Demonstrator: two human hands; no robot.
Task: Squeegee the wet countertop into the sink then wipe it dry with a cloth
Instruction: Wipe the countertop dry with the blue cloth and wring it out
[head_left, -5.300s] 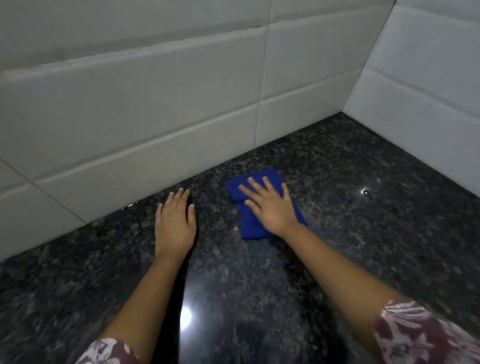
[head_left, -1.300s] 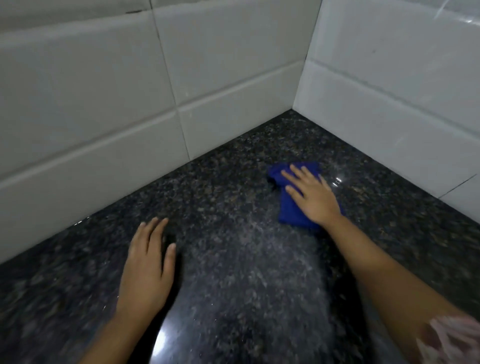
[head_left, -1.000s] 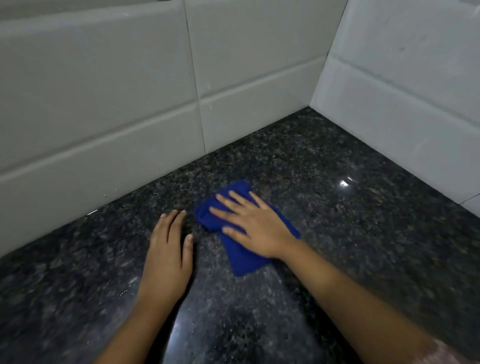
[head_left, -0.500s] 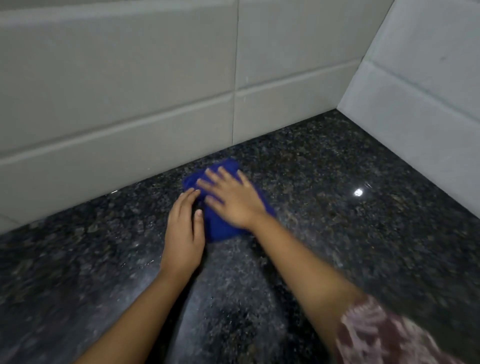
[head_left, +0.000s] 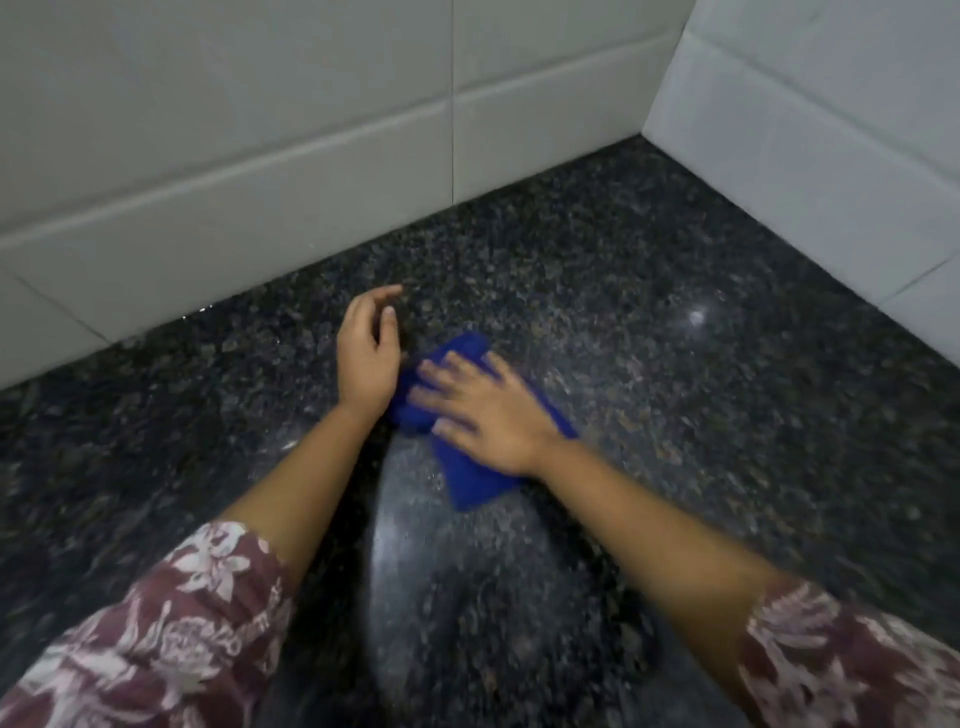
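The left hand (head_left: 368, 358) rests on the dark speckled granite tabletop (head_left: 675, 395), fingers loosely curled, holding nothing. Just beside it, the right hand (head_left: 488, 415) presses flat, fingers spread, on the folded blue cloth (head_left: 470, 480). White wall tiles (head_left: 260, 156) border the tabletop.

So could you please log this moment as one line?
phase: drying | right hand: flat on folded blue cloth | left hand: empty | speckled black granite countertop
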